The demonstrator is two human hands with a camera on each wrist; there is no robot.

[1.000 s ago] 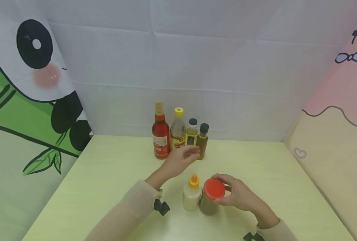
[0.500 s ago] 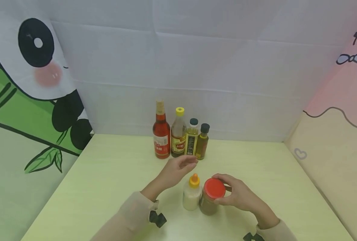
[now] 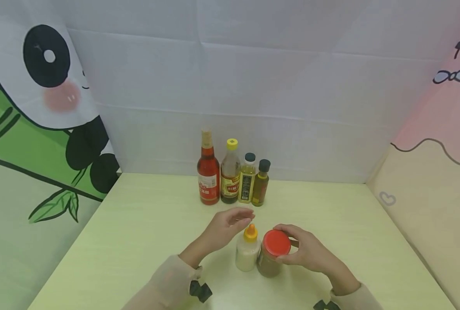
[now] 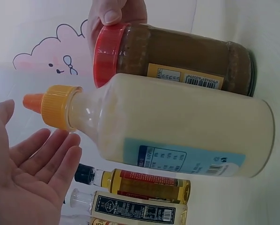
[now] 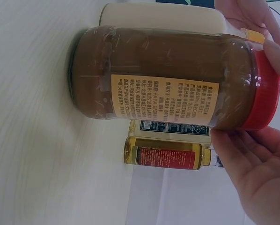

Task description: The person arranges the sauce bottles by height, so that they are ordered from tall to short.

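My right hand [image 3: 309, 252] holds a jar of brown paste [image 5: 163, 56] near the top. Its thumb and fingers lie on either side of the red lid [image 3: 277, 243], and the jar stands on the table. Close beside the jar, on its left, is a cream-coloured squeeze bottle [image 3: 247, 255] with a yellow cap and orange nozzle. Just behind and left of that nozzle is my left hand [image 3: 226, 228], its fingers relaxed and holding nothing. In the left wrist view, a gap shows between the left hand [image 4: 37, 168] and the squeeze bottle's cap [image 4: 60, 107].
Behind the hands, bottles stand in a row: a tall red one [image 3: 208, 178], a yellow-capped one [image 3: 230, 176], and two small dark-capped oil bottles, one with a dark label [image 3: 247, 181] and one at the right end [image 3: 260, 185]. A white cloth [image 3: 292, 86] hangs behind the table [image 3: 137, 241].
My left hand has drawn back from the rear row of bottles toward the squeeze bottle, uncovering the bottles' lower parts. The right hand and the jar stay in place.
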